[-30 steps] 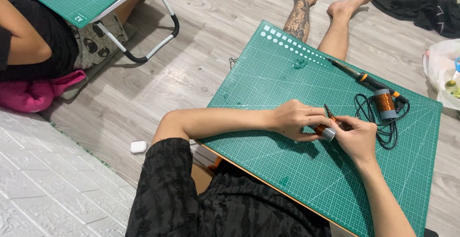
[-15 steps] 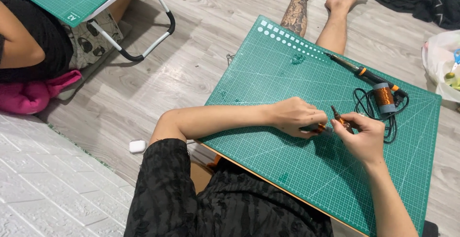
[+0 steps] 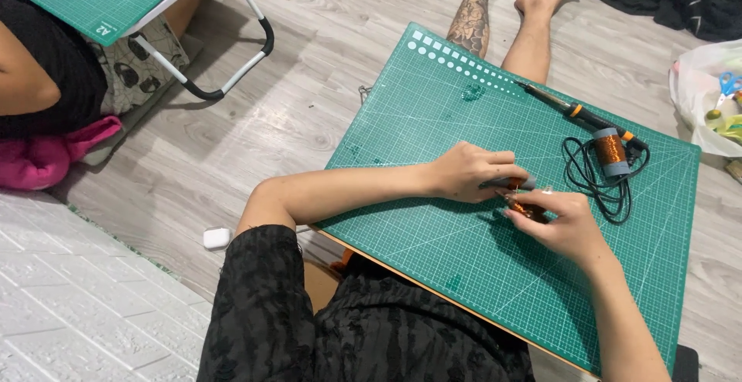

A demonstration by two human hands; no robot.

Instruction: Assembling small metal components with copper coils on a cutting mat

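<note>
**Hands pinched on a copper wire piece over the cutting mat**

Left hand [image 3: 464, 172] rests on the green cutting mat [image 3: 433, 104] with its fingers closed around a slim dark tool [image 3: 506, 184], whose tip meets the work. Right hand [image 3: 560, 220] is closed in a pinch on a small copper-coloured wire piece [image 3: 519, 207], held just above the mat between both hands. The piece is largely covered by fingers; its exact shape cannot be told.

**Hazards**
- The wire piece is small and gripped at the fingertips only. A slip of the tool could flick it off the mat onto the wooden floor [image 3: 325, 112].
- The tool tip works close to the right fingertips; a sideways skid would strike them.
- A soldering iron [image 3: 576, 110] lies at the far edge, beside a copper wire spool [image 3: 610, 152] and a coiled black cord [image 3: 595, 185]. A forearm sweep could snag the cord and drag the iron.

**Containers**
- A white plastic bag [image 3: 696, 96] lies on the floor at right, open. Blue-handled scissors [image 3: 726, 84] and yellowish items show inside; the rest is unclear.
</note>
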